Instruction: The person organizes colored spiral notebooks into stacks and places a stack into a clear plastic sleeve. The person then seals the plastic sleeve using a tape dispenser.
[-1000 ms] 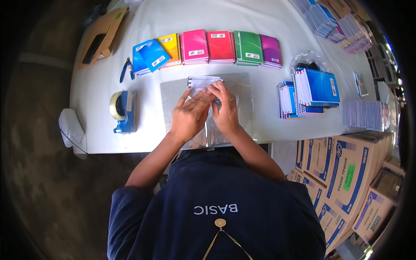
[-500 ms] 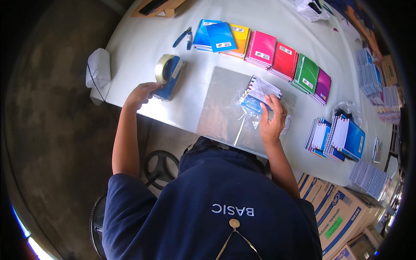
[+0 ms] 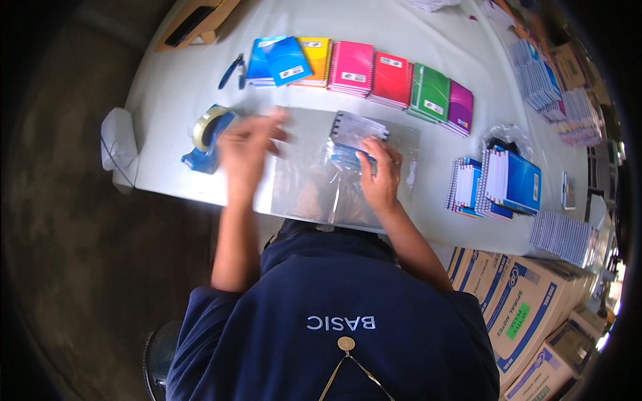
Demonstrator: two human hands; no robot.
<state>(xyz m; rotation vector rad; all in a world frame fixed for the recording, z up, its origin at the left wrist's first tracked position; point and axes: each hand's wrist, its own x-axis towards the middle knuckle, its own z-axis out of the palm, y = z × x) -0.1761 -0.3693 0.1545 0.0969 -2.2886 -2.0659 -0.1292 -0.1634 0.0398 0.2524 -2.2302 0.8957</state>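
A small stack of spiral notebooks (image 3: 356,128) in clear plastic wrap lies on a grey sheet (image 3: 294,184) in front of me. My right hand (image 3: 381,177) grips its near right side, thumb and fingers closed on the wrap. To the left, my left hand (image 3: 244,150) is in the air between the stack and a blue tape dispenser (image 3: 198,162) carrying a roll of clear tape (image 3: 202,130). Motion smears its fingers, so whether any tape is in them cannot be made out.
Coloured spiral notebooks (image 3: 351,67) form a row across the far side, beside blue-handled pliers (image 3: 232,71). More notebooks (image 3: 518,180) stand at right, near a taller stack (image 3: 535,77). A white bundle (image 3: 119,140) sits at the left edge. Cardboard boxes (image 3: 511,314) are below right.
My left hand has left the tape dispenser and swung right toward the wrapped notebooks. My right hand stays on the stack. The whole view has shifted, moving the table's things leftward.
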